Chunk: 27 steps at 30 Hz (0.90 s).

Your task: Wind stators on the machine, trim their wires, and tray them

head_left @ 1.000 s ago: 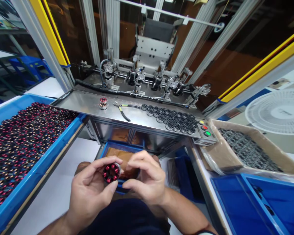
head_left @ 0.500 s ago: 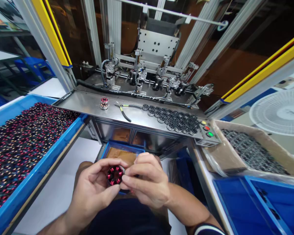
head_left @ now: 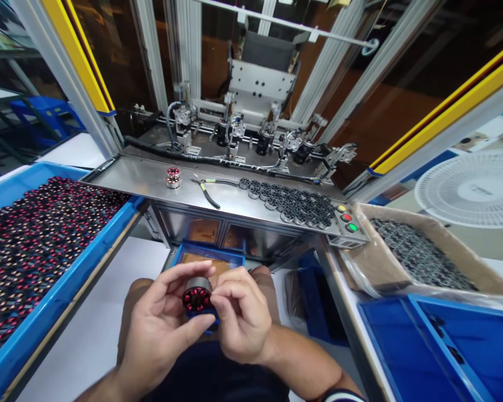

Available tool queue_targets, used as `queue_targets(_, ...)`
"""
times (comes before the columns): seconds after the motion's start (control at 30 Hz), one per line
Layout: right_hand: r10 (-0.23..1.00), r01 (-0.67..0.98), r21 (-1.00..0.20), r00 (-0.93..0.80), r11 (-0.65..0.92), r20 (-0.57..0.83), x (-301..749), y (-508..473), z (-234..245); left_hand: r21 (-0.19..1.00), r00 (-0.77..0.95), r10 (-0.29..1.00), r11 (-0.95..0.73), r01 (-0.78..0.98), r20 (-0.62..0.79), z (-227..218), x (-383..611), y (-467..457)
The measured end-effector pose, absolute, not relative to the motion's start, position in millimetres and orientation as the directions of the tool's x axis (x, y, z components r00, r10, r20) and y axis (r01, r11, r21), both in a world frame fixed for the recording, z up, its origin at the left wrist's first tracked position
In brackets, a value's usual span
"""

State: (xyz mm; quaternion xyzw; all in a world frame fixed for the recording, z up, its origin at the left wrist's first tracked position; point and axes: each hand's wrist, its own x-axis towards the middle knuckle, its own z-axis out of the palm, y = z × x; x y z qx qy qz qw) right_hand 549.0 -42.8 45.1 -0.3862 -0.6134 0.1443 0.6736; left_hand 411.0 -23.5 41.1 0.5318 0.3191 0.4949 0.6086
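Observation:
A motor stator (head_left: 197,295) with red wire windings, a black slotted face and a grey metal side is in my left hand (head_left: 157,321), the fingers and thumb curved round its rim. Its wound face is tilted toward me. My right hand (head_left: 243,315) is closed in a pinch against the stator's right edge. What lies between those fingertips is too small to make out. Both hands are over my lap, below the steel ledge (head_left: 146,184). On that ledge stand two stacked wound stators (head_left: 173,177), and cutting pliers (head_left: 209,190) lie open to their right.
Many unwound stator cores (head_left: 291,202) cover the ledge's right part, near a button box (head_left: 347,237). Behind stands a winding machine (head_left: 262,134). A blue bin (head_left: 104,240) of wound stators is at left; a carton (head_left: 360,259) of cores and a fan (head_left: 473,187) are at right.
The stator has tipped so that more of its metal side shows. My right hand has turned and its fingers are curled tighter at the edge. The view has shifted slightly.

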Motion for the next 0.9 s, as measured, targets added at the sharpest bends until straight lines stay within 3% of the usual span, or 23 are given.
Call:
queue_targets(0.17,0.680,0.291,-0.693,0.163,0.660,0.715,557.9,-37.8,43.3,0.952,0.593,0.805,0.176,-0.250,0.007,35.7,399.3,-14.7)
queue_targets(0.27,0.687,0.320,-0.685,0.127,0.654,0.715,561.7,-37.5,47.2,0.922,0.675,0.738,0.267,-0.281,-0.007,33.5,396.7,-12.9)
queue_targets(0.53,0.697,0.416,-0.650,0.052,0.636,0.715,567.8,-42.4,56.9,0.831,0.660,0.749,0.335,-0.444,0.051,30.3,398.6,-11.8)
queue_targets(0.77,0.760,0.331,-0.745,0.111,0.580,0.641,568.0,-41.5,60.7,0.834,0.489,0.854,0.130,-0.536,0.181,29.9,395.0,-9.9)
queue_targets(0.9,0.728,0.317,-0.698,0.032,0.642,0.684,571.5,-40.6,62.8,0.802,0.457,0.873,0.145,-0.580,0.173,33.5,399.9,-11.1)
